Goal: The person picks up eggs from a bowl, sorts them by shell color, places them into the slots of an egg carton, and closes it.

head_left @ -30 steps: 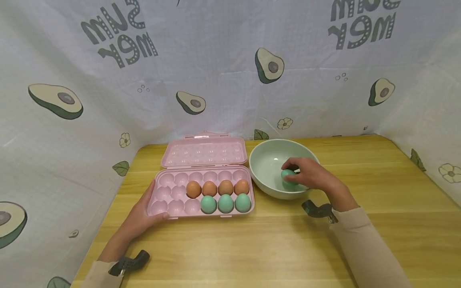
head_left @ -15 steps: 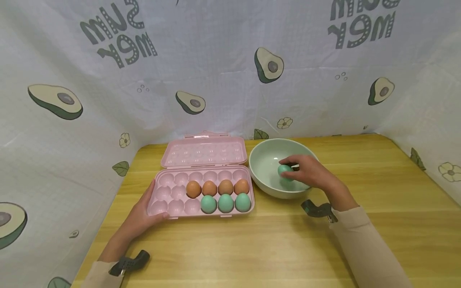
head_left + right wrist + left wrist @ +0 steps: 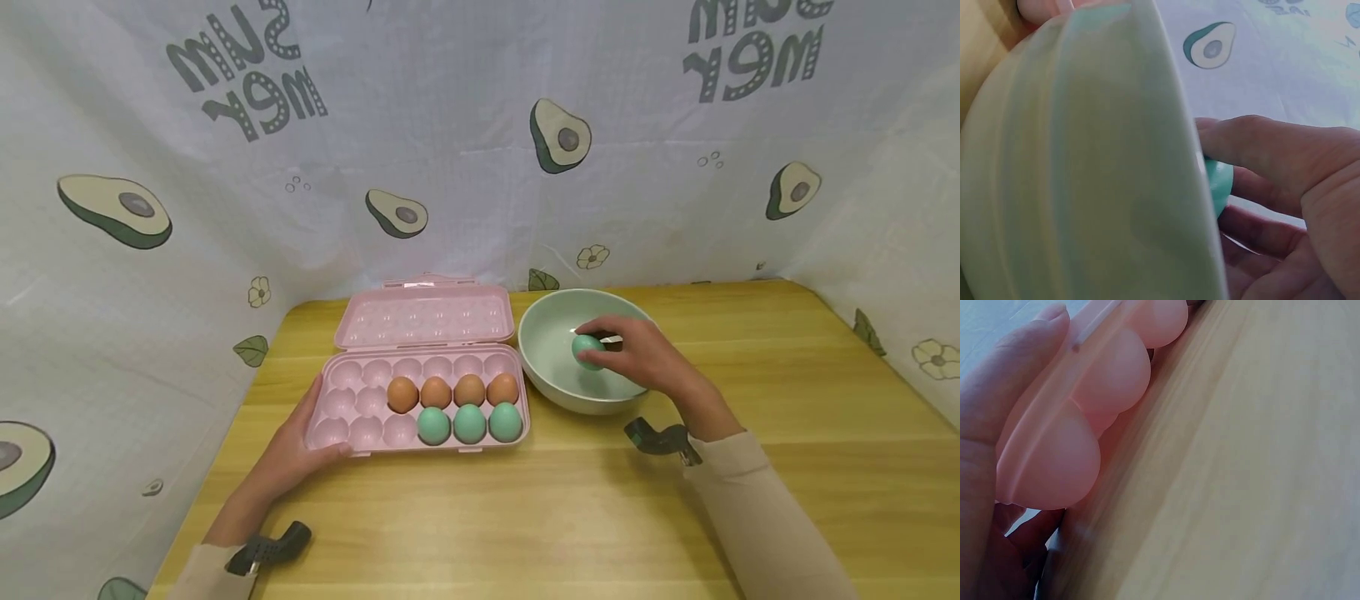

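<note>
A pink egg carton [image 3: 420,363] lies with its lid folded back in the head view. My left hand [image 3: 300,442] grips its left end, and the left wrist view has the thumb [image 3: 1016,369] along the rim and fingers below. The carton holds several brown eggs [image 3: 470,390] in the middle row and 3 green eggs [image 3: 469,424] in the front row. Over the pale green bowl [image 3: 543,367], my right hand [image 3: 637,354] pinches a green egg [image 3: 587,352] between thumb and fingers. In the right wrist view the bowl's wall hides part of that egg.
The bowl stands directly right of the carton on a wooden table [image 3: 480,525]. Behind and at both sides hangs a white curtain [image 3: 465,125] printed with avocados. Dark devices sit on the left wrist [image 3: 270,547] and right wrist [image 3: 660,437].
The right hand has lifted the green egg from low in the bowl, moving it slightly up and left. The left hand and the carton have stayed in place.
</note>
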A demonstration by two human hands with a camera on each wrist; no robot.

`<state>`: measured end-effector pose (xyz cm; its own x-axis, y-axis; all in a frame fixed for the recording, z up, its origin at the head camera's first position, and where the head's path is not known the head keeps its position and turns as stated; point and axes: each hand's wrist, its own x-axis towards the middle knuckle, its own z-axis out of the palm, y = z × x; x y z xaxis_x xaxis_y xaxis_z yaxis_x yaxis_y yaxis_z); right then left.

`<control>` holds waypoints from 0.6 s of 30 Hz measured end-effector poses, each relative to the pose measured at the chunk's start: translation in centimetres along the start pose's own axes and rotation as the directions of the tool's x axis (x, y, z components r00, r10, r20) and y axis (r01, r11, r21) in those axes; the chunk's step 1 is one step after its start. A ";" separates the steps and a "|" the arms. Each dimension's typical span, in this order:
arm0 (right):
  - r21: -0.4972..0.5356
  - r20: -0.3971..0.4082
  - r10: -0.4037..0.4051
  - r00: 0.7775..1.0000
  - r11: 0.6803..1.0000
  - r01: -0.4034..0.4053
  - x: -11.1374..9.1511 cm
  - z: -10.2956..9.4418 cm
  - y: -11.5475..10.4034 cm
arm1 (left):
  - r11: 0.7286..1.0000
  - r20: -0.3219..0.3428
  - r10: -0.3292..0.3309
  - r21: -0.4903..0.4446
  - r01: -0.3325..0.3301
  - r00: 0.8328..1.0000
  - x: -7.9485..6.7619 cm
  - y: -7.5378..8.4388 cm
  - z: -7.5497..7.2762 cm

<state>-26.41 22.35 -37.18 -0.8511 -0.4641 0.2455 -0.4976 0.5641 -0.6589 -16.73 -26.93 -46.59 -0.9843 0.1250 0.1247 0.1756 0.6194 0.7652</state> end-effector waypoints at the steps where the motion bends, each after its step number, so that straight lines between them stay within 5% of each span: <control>1: 0.005 -0.006 -0.001 1.000 1.000 0.001 0.0 0.1 -0.1 | 1.000 -0.001 -0.003 -0.001 0.003 1.000 0.0 0.0 0.0; 18: 0.041 -0.081 0.013 0.997 0.999 -0.010 0.1 0.6 -0.9 | 1.000 -0.023 0.021 0.004 -0.021 1.000 -0.1 -0.1 0.1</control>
<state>-25.96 21.39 -36.98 -0.8683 -0.3997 0.2936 -0.4819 0.5399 -0.6901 -16.64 -26.94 -46.78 -0.9805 0.1207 0.1552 0.1965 0.6194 0.7601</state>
